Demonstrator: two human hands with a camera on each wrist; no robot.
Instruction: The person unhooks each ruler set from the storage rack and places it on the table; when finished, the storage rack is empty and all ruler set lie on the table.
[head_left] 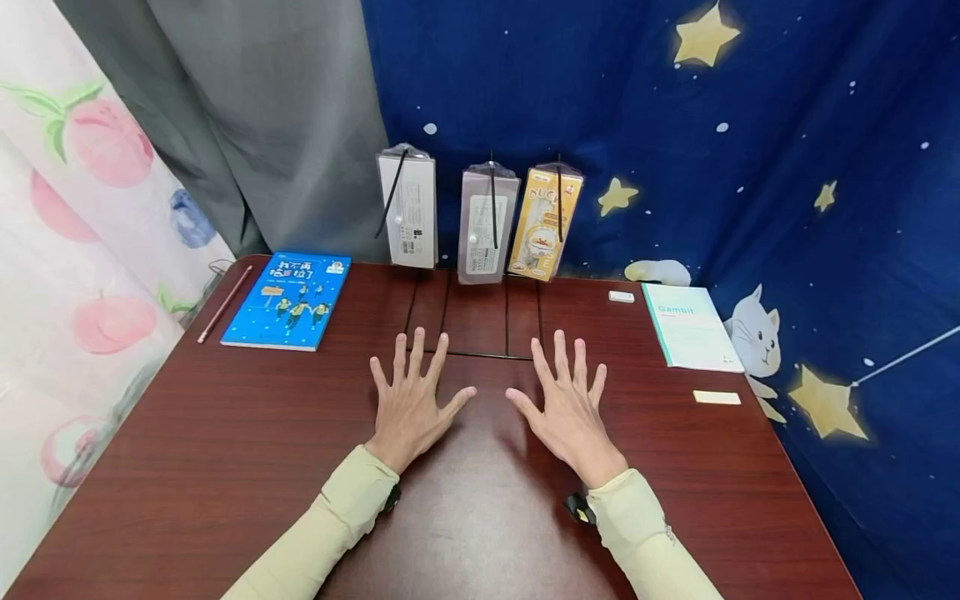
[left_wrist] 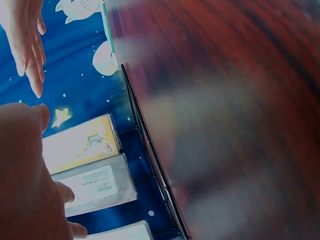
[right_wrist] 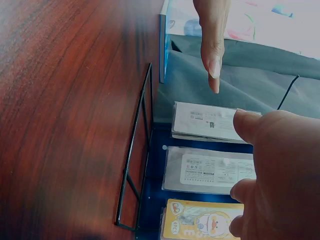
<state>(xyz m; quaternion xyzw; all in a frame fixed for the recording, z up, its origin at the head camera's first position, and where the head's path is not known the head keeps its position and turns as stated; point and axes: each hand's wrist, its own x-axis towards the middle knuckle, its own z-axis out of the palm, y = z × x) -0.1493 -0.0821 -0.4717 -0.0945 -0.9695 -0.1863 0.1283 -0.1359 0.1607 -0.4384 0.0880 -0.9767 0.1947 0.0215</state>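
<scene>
Head view, left hand [head_left: 409, 410], right hand [head_left: 567, 410], fingers spread wide, hanging packets [head_left: 485, 223] beyond the fingertips.

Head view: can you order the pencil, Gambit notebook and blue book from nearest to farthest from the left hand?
1. Blue book: forward-left of the left hand.
2. Pencil: farther left, past the book.
3. Gambit notebook: over on the right side.

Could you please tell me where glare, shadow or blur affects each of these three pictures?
Head view: a pale sheen on the table between the forearms, and a soft shadow beside the right hand; left wrist view: hazy reflections and smeared wood grain, with the yellow package partly washed out; right wrist view: the fruit-print curtain looks very bright at upper right.
</scene>
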